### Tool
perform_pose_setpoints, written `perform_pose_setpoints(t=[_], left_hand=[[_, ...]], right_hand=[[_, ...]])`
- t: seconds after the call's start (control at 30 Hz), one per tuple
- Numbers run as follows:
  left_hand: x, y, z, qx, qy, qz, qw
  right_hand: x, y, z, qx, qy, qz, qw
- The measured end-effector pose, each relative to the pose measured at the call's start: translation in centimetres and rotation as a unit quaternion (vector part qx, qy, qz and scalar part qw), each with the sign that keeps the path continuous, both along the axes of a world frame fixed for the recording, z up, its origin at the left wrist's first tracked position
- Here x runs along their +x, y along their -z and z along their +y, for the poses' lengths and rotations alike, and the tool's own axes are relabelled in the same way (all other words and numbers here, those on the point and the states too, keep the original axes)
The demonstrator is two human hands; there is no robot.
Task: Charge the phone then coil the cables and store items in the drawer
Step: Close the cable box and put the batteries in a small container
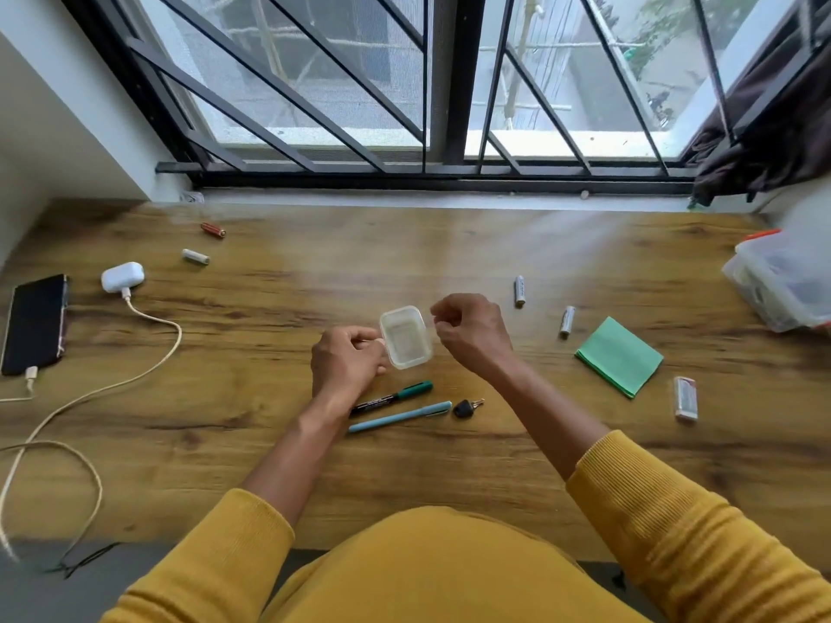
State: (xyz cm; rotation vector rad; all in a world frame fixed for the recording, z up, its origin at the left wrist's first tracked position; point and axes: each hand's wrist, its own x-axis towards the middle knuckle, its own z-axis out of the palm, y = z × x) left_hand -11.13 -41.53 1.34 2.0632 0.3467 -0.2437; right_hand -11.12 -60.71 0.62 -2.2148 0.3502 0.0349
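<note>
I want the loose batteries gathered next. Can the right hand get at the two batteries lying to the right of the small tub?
Probably yes. The right hand hovers beside the small tub, seemingly empty, and only bare table lies between it and the two batteries.

I see both forearms reach forward from mustard-yellow sleeves (674, 519), wrists bent down. My left hand (348, 364) is curled, fingers pinched together at its right side. My right hand (472, 330) hangs raised, loosely fisted, thumb and forefinger tips meeting.
</note>
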Motion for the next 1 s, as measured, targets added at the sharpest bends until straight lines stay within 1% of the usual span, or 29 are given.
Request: perform_pose_setpoints(t=[0.1,0.17,0.3,0.4,0.53,0.63,0.7,0.73,0.8,0.87,0.9,0.97,1.0], left_hand=[[0.2,-0.1,0.4,0.033,-0.006,-0.040,0.999],[0.1,-0.5,0.3,0.044,-0.004,-0.069,0.997],[-0.4,-1.7,-0.6,-0.003,0.009,-0.101,0.995],[-0.5,-1.9,-1.5,-0.040,0.023,-0.102,0.994],[-0.6,-2.4,-2.2,-0.058,0.053,-0.099,0.992],[-0.4,-2.4,-2.8,-0.067,0.068,-0.099,0.990],[-0.1,-2.6,-3.5,-0.114,0.069,-0.077,0.988],[0.0,-2.8,-3.9,-0.155,0.061,-0.051,0.985],[0.2,-3.4,-4.8,-0.270,0.027,0.027,0.962],[0.2,-4.0,-5.3,-0.387,0.004,0.098,0.917],[0.2,-4.2,-5.4,-0.432,-0.002,0.120,0.894],[0.3,-4.5,-5.7,-0.490,-0.024,0.150,0.858],[0.3,-4.7,-5.8,-0.504,-0.039,0.163,0.847]], right_hand=[[0.2,0.4,-1.0,-0.044,0.036,-0.031,0.998],[0.4,0.8,-1.6,-0.073,0.050,-0.028,0.996],[0.7,1.6,-1.4,-0.104,0.043,0.025,0.993],[0.5,1.9,-1.1,-0.123,0.050,0.043,0.990],[0.3,2.0,-1.3,-0.112,0.075,0.033,0.990],[0.1,0.8,-1.6,-0.073,0.082,-0.003,0.994],[-0.3,-0.8,-1.6,-0.052,0.069,-0.043,0.995],[-0.4,-1.7,-1.4,-0.043,0.064,-0.063,0.995],[-0.8,-3.1,-0.9,-0.030,0.059,-0.099,0.993],[-1.1,-3.9,-0.1,-0.023,0.049,-0.121,0.991],[-1.2,-4.1,0.2,-0.023,0.041,-0.128,0.991],[-1.7,-4.3,0.7,-0.021,0.022,-0.139,0.990],[-1.9,-4.3,0.8,-0.015,0.012,-0.141,0.990]])
